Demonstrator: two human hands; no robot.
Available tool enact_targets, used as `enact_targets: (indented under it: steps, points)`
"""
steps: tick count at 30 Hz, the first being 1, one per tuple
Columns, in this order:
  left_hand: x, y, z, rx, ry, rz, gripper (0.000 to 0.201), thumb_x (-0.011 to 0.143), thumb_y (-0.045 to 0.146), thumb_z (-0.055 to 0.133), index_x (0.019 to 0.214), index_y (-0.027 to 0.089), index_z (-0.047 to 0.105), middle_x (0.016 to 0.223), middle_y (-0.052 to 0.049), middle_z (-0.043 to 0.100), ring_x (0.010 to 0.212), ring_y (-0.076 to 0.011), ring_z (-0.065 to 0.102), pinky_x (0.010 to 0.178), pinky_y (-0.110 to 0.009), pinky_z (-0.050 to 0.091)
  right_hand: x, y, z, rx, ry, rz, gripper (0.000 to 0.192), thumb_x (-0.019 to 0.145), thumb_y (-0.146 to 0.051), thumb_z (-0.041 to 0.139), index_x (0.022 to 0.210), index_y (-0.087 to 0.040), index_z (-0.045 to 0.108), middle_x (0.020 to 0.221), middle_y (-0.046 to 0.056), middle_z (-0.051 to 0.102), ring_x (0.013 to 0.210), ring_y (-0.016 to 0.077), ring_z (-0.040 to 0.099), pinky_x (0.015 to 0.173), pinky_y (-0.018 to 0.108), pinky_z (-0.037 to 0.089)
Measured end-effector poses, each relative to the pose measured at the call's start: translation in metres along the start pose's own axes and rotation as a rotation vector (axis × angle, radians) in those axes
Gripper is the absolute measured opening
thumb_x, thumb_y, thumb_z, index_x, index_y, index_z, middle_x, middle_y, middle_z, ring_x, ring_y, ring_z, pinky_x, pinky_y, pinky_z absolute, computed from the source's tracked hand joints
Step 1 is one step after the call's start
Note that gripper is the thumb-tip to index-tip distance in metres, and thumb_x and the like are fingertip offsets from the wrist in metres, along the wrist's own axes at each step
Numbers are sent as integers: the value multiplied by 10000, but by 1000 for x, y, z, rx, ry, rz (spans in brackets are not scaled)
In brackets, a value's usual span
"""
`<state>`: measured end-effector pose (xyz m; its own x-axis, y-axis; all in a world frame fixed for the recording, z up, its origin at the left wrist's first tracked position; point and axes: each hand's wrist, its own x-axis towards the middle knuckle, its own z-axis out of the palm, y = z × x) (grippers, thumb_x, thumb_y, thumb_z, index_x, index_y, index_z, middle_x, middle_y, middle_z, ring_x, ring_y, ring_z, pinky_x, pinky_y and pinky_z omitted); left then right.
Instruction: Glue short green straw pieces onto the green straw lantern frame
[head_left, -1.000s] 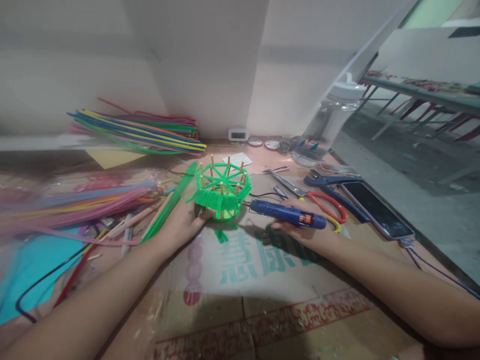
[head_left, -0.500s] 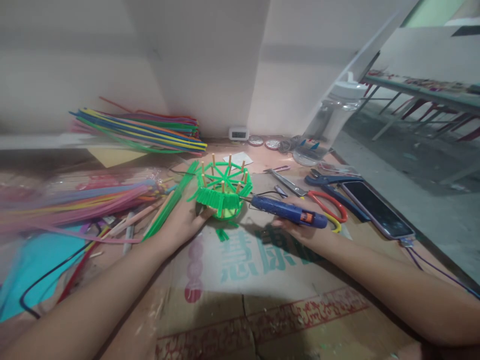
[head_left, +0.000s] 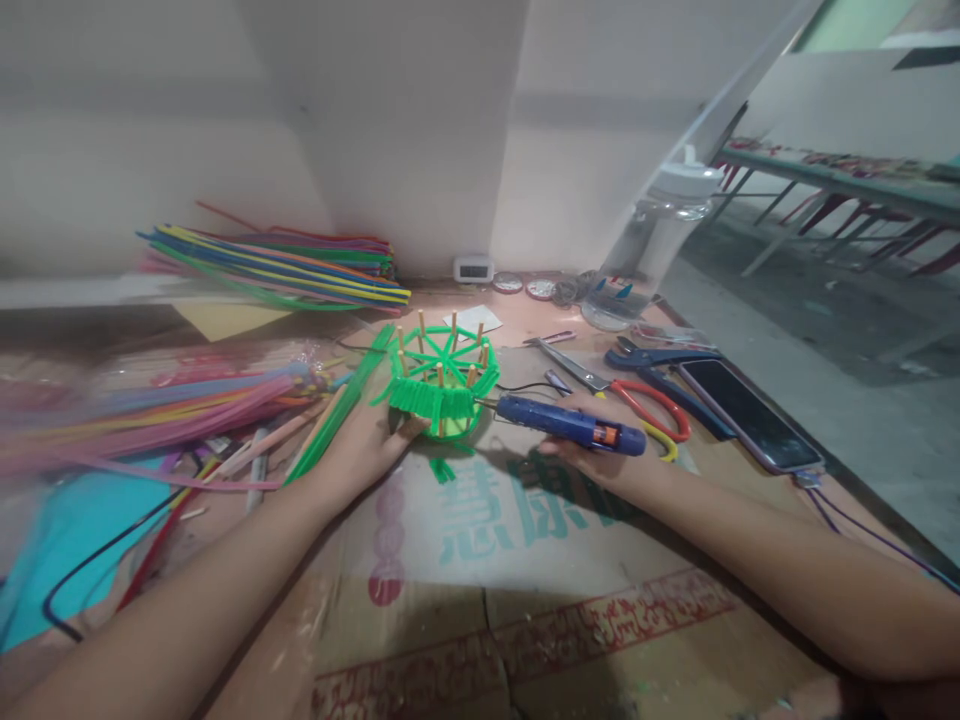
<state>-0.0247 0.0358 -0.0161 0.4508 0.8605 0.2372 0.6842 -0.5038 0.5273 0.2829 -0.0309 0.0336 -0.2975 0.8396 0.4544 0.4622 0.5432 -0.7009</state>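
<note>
Near the desk's far edge, the left hand (head_left: 360,447) cups and steadies the round green pipe-cleaner basket (head_left: 441,381) while the right hand (head_left: 600,462), fingers wrapped, aims the blue glue gun (head_left: 568,424) at its side.

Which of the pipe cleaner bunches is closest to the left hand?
The loose green pipe cleaners lying diagonally right beside the left hand. The pink-purple bunch lies farther left, and the multicoloured bundle sits back by the wall.
</note>
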Motion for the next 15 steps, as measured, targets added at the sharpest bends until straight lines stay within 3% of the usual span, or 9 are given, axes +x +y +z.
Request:
enact_targets:
  steps: [8,15]
  points:
    - [0,-1,1,-21,22,12,352,936,492,483,841,190,638,860,-90,714,838,-275,666,798,-400,512,2,2,0,27,-15,27,277,835,-449,736,780,-205,616,704,29,682,594,160,618,560,283,482]
    - [-1,-2,4,-49,43,-34,301,916,454,540,794,191,624,772,-68,694,725,-234,646,721,-353,492,4,-9,1,136,37,115,325,789,-499,770,810,-207,627,708,27,665,627,176,623,586,295,501]
